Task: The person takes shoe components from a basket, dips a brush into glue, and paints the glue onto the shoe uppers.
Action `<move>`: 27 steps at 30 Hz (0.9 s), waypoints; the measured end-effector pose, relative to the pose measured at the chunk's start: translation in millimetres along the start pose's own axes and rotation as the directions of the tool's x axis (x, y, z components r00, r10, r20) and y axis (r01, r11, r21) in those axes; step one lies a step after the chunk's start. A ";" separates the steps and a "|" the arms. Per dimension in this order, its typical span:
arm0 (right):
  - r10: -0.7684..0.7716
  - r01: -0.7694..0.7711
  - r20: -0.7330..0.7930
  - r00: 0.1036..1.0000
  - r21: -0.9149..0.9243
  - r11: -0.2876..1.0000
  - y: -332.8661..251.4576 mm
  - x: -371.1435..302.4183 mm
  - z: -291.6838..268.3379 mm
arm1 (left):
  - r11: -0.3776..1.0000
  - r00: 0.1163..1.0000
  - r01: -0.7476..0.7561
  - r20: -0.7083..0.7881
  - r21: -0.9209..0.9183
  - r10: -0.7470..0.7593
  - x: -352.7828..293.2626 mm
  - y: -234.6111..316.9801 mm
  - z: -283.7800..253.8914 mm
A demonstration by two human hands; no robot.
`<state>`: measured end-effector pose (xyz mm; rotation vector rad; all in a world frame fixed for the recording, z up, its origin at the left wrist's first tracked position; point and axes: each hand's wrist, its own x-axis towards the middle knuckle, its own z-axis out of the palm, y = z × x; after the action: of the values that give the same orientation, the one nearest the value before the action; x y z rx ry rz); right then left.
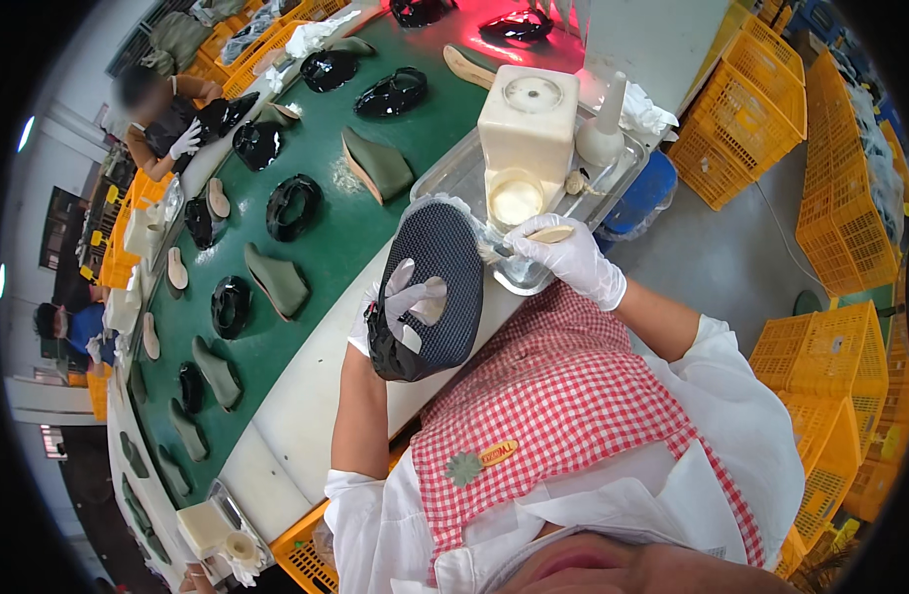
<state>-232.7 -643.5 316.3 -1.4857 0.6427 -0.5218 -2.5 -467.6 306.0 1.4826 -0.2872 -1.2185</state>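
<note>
My left hand, in a thin white glove, grips a black shoe upper. Its broad, dark, mesh-textured face is turned up, and some of my fingers show through an opening in it. Pinched in my gloved right hand is a brush with a pale wooden handle. The brush's bristles are beside the right edge of the upper; whether they touch it I cannot tell. Just beyond stands a square whitish container with an open cup of pale liquid at its foot, on a metal tray.
A green conveyor belt carries glossy black uppers, green shoe lasts and insoles. A round squeeze bottle stands on the tray, near a blue bin. Yellow crates line the right. Two other people work across the belt.
</note>
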 end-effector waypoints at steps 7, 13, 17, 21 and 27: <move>-0.215 0.219 -0.075 0.974 0.042 0.975 -22.2 18.0 -5.7 | 0.999 0.994 -0.038 0.102 -0.008 0.039 4.1 -6.9 -6.3; -0.304 0.304 -0.117 0.946 -0.013 0.952 -18.8 21.4 -3.7 | 0.999 0.997 -0.042 0.060 -0.010 0.042 6.0 -10.7 -7.5; -0.213 0.217 -0.077 0.974 0.042 0.975 -8.4 3.4 4.3 | 0.987 0.994 -0.045 0.089 -0.152 0.059 13.6 -13.9 -10.0; -0.143 0.145 -0.063 0.988 0.029 0.989 2.6 -8.9 9.5 | 0.972 0.994 -0.109 -0.016 -0.210 0.108 12.3 -8.9 6.8; -0.067 0.068 -0.023 0.997 0.047 0.997 9.8 -16.9 16.3 | 0.791 0.811 -0.584 0.170 0.184 0.559 55.2 -50.1 -27.9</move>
<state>-234.7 -619.7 307.3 -1.4623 0.5941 -0.6023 21.8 -475.5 230.6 1.3739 -0.9124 -0.7808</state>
